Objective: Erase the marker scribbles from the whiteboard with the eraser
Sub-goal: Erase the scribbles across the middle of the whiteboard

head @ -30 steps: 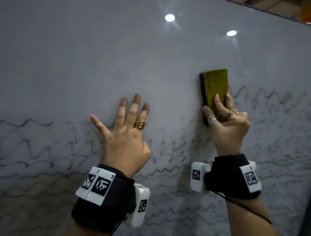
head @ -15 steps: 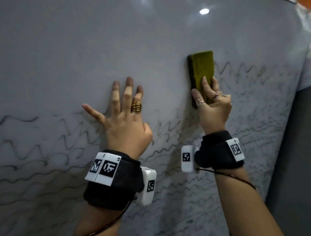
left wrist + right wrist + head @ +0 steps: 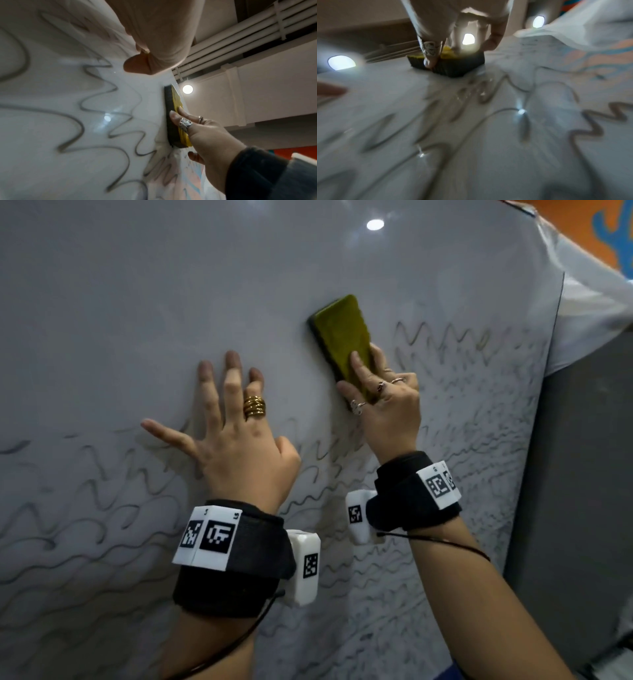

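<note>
Right hand (image 3: 387,412) fingers (image 3: 359,368) curl onto the eraser (image 3: 342,337), thumb on its edge, pressing it to the whiteboard (image 3: 137,285) above the scribbles (image 3: 102,491). Left hand (image 3: 236,446) lies flat, fingers spread, holding nothing. Left wrist view alone shows the eraser's black pad touching the board; head view shows only its yellow back. One eraser, two wrist bands, tags unreadable.

Right hand (image 3: 387,412) presses eraser (image 3: 342,337) on whiteboard (image 3: 137,285).
</note>
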The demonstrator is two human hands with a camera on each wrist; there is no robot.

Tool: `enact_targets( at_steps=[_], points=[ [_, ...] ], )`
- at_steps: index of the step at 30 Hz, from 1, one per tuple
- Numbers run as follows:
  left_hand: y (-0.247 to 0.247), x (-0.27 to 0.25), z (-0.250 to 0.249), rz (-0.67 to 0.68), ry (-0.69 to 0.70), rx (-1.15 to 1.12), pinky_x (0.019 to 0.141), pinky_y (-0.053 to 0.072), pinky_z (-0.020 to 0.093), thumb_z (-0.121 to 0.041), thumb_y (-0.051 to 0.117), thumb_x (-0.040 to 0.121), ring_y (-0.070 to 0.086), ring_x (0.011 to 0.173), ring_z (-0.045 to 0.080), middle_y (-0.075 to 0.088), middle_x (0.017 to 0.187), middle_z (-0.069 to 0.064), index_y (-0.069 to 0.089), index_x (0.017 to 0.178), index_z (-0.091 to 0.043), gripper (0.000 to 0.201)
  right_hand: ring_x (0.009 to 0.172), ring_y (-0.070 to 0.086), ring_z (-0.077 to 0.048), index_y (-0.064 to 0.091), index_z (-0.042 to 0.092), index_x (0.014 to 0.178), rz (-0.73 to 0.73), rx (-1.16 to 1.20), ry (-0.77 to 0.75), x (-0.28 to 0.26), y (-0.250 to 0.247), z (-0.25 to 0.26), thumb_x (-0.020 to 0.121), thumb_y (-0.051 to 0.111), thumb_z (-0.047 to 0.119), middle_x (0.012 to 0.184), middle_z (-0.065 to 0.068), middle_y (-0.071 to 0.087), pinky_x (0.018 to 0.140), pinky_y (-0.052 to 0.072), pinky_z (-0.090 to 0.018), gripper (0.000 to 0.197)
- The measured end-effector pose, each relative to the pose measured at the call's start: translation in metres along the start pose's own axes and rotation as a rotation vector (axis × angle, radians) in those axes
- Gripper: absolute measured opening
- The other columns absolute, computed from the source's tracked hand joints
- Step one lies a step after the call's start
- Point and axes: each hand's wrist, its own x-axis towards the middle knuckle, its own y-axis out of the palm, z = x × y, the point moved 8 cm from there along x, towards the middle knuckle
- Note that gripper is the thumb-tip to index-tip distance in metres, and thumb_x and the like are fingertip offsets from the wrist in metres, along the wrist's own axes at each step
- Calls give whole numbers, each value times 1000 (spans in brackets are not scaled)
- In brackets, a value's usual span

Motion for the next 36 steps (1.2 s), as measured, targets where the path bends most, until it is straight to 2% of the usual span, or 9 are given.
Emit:
enact_targets(
  at_steps=[6, 9, 13, 18, 23, 25, 29, 33, 36],
  points=[
    [-5, 3, -14, -60, -121, -101, 96, -12, 74, -24, 44, 76, -6, 145, 13, 2, 158, -3, 34, 143, -17, 68, 102, 45, -22, 60, 27, 124, -77, 41, 184, 15, -18, -57, 82, 69, 36, 138, -1, 50, 81, 24, 5, 45],
    [-1, 7, -37, -75, 16, -93, 99, -12, 71, -25, 40, 74, -7, 145, 15, -2, 158, -3, 24, 147, -24, 74, 93, 39, -23, 57, 23, 128, -85, -15, 60, 10, -16, -44, 80, 69, 34, 139, -8, 49, 84, 22, 4, 50],
    [19, 13, -79, -6, 162, -41, 96, -21, 67, -30, 23, 70, -4, 146, 14, 2, 159, -4, 21, 148, -26, 79, 85, 47, -35, 56, 17, 129, -67, -144, -174, 23, -26, -65, 84, 61, 32, 136, -15, 50, 85, 32, -18, 48],
    [39, 15, -100, -23, 19, 17, 93, -21, 70, -32, 32, 70, -10, 145, 14, -5, 159, -5, 17, 150, -28, 81, 89, 34, -27, 54, 13, 131, -121, -61, -5, 50, -43, -119, 85, 61, 30, 139, -21, 45, 87, 20, -1, 49],
    [51, 28, -139, -64, 20, 33, 93, -19, 71, -31, 43, 78, -14, 144, 17, -13, 157, -4, 11, 150, -30, 79, 92, 45, -38, 58, 12, 127, -69, -42, -306, 37, -23, -75, 88, 58, 27, 136, -24, 48, 87, 30, -26, 42],
    [56, 32, -152, -77, 30, 35, 93, -22, 70, -30, 40, 78, -14, 144, 15, -12, 158, -5, 11, 150, -30, 78, 92, 49, -43, 58, 14, 127, -42, -51, -349, 44, -32, -91, 88, 59, 25, 136, -22, 48, 89, 30, -27, 41],
    [60, 33, -155, -114, 7, 92, 92, -22, 70, -31, 33, 73, -12, 145, 14, -10, 158, -7, 11, 150, -32, 79, 104, 46, -40, 56, 13, 129, -81, -70, -225, 71, -53, -140, 85, 57, 25, 136, -26, 46, 87, 26, -26, 46],
    [59, 36, -161, -139, -45, 58, 94, -18, 72, -30, 34, 72, -5, 145, 17, 1, 159, -4, 25, 147, -29, 75, 107, 51, -45, 55, 12, 131, -54, -29, -295, 76, -37, -118, 86, 56, 26, 137, -29, 44, 86, 25, -26, 47],
    [63, 37, -164, -147, -78, 84, 95, -16, 73, -29, 32, 73, -7, 145, 16, -1, 159, -5, 25, 147, -28, 74, 107, 41, -34, 55, 18, 131, 5, 48, -377, 49, -31, -109, 87, 58, 25, 141, -19, 43, 94, 28, -29, 44]
  ],
)
